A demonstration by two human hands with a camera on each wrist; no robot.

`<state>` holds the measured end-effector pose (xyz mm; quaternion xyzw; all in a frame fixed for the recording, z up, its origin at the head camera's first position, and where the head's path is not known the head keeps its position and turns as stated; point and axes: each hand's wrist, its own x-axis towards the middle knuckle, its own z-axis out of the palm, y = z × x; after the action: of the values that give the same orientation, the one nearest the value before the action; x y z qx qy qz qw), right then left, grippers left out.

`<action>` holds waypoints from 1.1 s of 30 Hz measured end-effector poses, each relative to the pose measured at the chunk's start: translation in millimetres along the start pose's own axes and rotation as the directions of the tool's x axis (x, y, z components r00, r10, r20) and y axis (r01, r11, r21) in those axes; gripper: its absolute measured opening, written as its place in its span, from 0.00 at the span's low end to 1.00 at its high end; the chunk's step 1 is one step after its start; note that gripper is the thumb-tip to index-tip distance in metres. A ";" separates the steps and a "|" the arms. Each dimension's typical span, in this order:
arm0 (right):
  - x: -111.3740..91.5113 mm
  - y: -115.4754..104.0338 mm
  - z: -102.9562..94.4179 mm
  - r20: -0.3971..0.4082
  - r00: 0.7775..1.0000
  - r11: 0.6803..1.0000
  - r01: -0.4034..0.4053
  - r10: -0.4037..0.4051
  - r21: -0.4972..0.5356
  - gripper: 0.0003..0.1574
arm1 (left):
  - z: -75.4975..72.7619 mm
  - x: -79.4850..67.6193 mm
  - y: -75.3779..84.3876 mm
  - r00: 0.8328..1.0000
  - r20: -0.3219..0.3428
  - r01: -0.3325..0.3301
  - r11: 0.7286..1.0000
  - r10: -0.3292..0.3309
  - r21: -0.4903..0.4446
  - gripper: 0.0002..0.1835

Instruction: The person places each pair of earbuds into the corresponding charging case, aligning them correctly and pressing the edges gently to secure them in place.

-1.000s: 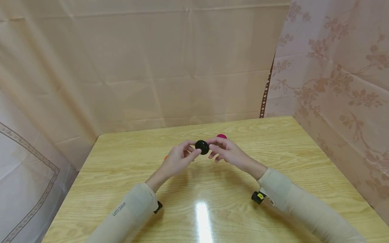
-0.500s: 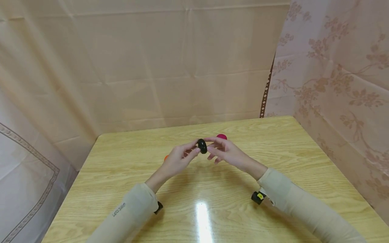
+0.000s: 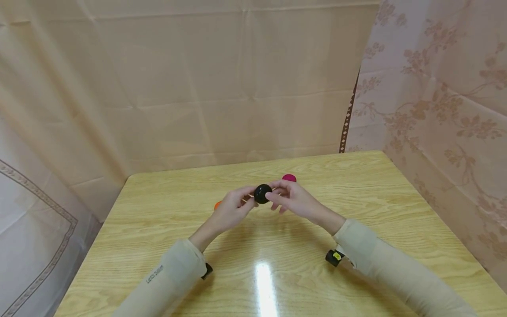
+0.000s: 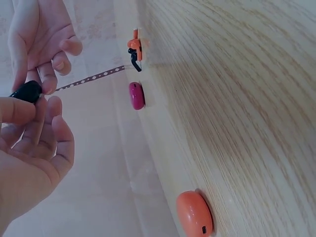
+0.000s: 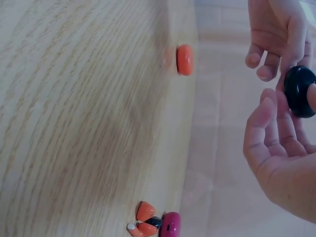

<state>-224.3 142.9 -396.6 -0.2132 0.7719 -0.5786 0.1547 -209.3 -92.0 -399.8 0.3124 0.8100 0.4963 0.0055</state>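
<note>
A glossy black earbud case (image 3: 260, 193) is held above the table between both hands. My left hand (image 3: 233, 208) pinches its left edge with thumb and fingers. From the other side my right hand (image 3: 299, 200) grips it, thumb across the face. Beyond the right hand lies a magenta earbud case (image 4: 137, 96), partly hidden in the head view. An orange earbud case (image 5: 185, 59) rests on the left, mostly covered by the left hand in the head view. Close to the magenta case lie orange earbuds (image 5: 145, 211) with a black earbud (image 5: 154, 222) among them.
The wood-grain table (image 3: 158, 237) ends at a beige cloth (image 3: 237, 88) behind, with a flower-patterned cloth (image 3: 443, 101) on the right. Small black cameras (image 3: 334, 257) sit under the wrists. Glare shows near the front.
The black case has been turned between the fingers, edge-on half a second ago and now broad face forward. The right thumb has moved onto its face; the arms hardly shift.
</note>
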 end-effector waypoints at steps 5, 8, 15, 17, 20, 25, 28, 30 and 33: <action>0.7 -2.5 0.8 -0.039 0.999 1.000 -0.009 0.008 -0.021 0.25 | 0.1 -1.0 0.7 1.000 -0.005 0.007 1.000 -0.007 -0.018 0.21; 1.0 -2.9 0.2 -0.050 0.999 1.000 -0.009 0.007 -0.024 0.25 | 0.2 -1.6 1.0 1.000 -0.014 0.017 0.999 -0.017 -0.028 0.20; 0.0 -4.2 -3.2 -0.034 0.999 0.999 0.005 -0.007 -0.049 0.25 | -0.3 -1.9 1.8 0.999 -0.035 0.014 1.000 -0.015 -0.021 0.19; 0.2 -5.1 -3.9 -0.041 0.999 0.998 0.025 -0.027 -0.064 0.25 | -0.2 -1.5 1.5 0.999 -0.039 0.000 1.000 -0.001 -0.021 0.19; 1.2 -5.8 -4.7 -0.056 0.997 0.995 0.051 -0.056 -0.083 0.24 | 0.4 -0.8 2.2 0.999 -0.051 -0.004 0.999 0.003 -0.033 0.20; 2.5 -6.9 -4.9 -0.060 0.995 0.991 0.078 -0.085 -0.109 0.22 | 0.1 0.0 1.8 0.999 -0.046 0.014 0.999 -0.016 -0.051 0.17; 2.9 -6.7 -4.5 -0.048 0.994 0.987 0.088 -0.096 -0.135 0.21 | -0.6 -0.5 1.2 0.999 -0.023 0.043 0.998 -0.044 -0.043 0.15; 2.3 -6.5 -4.1 -0.037 0.994 0.984 0.091 -0.098 -0.152 0.21 | -0.7 -1.0 0.2 0.998 -0.009 0.062 0.997 -0.062 -0.039 0.14; 1.8 -5.7 -3.7 -0.027 0.994 0.980 0.097 -0.103 -0.171 0.20 | -0.5 -1.7 -1.2 0.997 0.003 0.075 0.996 -0.075 -0.037 0.13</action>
<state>-226.8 143.7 -390.1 -0.2540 0.8092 -0.5216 0.0929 -208.7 -93.6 -401.0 0.2822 0.8116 0.5106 0.0307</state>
